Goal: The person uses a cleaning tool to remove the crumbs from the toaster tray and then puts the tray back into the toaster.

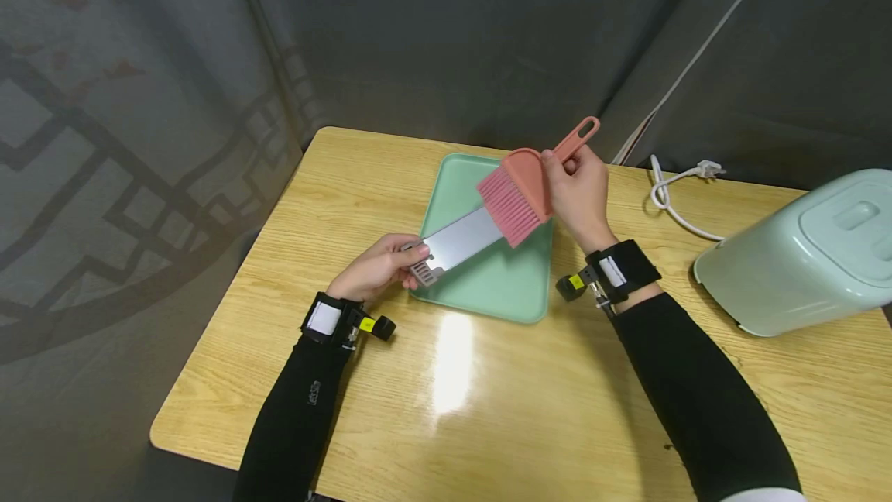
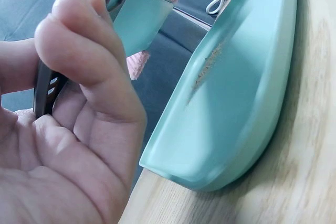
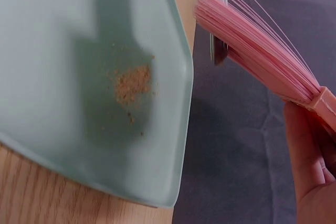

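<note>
My left hand [image 1: 376, 266] pinches the slotted end of a metal crumb tray [image 1: 463, 240], thumb on top and fingers beneath. It slants up to the right above a mint-green tray [image 1: 516, 289]. My right hand [image 1: 580, 192] grips a pink brush [image 1: 528, 177] near the base of its looped handle. Its bristles [image 3: 252, 40] lie against the far end of the crumb tray. Under them, a small pile of brown crumbs [image 3: 134, 84] sits on the green tray, with loose specks around it. The left wrist view shows the crumb tray's dark slotted end [image 2: 46, 90] between thumb and fingers.
A mint-green toaster [image 1: 787, 269] stands at the right of the wooden table [image 1: 279, 269], its lid-like top facing up. Its white cord [image 1: 679, 215] and plug lie behind it, near the back edge. Dark curtains hang behind and to the left.
</note>
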### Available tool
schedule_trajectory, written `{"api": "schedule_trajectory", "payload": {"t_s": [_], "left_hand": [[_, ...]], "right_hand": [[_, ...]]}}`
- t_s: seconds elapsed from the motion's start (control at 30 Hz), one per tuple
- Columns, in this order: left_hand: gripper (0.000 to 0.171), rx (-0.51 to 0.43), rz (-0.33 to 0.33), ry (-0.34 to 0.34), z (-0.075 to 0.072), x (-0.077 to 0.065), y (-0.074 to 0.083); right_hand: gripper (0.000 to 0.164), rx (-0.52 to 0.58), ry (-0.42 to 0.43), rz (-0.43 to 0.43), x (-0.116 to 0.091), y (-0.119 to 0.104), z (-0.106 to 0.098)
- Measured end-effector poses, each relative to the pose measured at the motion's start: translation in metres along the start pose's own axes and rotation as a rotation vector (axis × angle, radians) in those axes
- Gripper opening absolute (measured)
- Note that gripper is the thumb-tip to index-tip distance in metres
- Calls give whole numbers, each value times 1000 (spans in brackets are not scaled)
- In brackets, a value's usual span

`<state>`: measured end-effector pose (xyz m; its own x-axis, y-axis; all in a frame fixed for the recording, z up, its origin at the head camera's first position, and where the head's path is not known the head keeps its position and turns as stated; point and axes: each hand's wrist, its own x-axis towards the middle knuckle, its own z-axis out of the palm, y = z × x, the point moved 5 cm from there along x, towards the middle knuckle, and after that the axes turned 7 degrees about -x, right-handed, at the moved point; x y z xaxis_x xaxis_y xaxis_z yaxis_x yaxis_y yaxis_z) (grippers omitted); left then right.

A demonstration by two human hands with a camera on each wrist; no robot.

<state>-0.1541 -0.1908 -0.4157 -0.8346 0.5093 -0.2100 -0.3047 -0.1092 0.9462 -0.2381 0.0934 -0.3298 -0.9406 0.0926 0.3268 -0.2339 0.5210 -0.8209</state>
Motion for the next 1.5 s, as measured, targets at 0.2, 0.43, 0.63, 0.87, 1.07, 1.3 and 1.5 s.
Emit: {"api": "schedule_trajectory", "payload": {"t_s": [0.2, 0.43, 0.63, 0.87, 1.07, 1.3, 1.5], "left_hand": [[32, -3, -3, -3, 0, 0, 0], [33, -12, -8, 5, 0, -1, 0], [32, -19, -15, 2, 0, -1, -1], [32, -16, -18, 8, 0, -1, 0], [33, -14, -14, 11, 0, -1, 1], [29, -5, -1, 5, 0, 0, 0], [32, -3, 13, -6, 2, 0, 2]], "right_hand": [[31, -16, 26, 18, 2, 6, -5], [34, 9, 16, 35, 3, 8, -9], [34, 26, 27, 54, 3, 8, -13], [31, 77, 47, 35, 3, 0, -13], [28, 82, 8, -53, -6, -25, 1], [26, 96, -89, -118, -29, -52, 28], [22, 118, -136, -145, -40, -65, 41]]}}
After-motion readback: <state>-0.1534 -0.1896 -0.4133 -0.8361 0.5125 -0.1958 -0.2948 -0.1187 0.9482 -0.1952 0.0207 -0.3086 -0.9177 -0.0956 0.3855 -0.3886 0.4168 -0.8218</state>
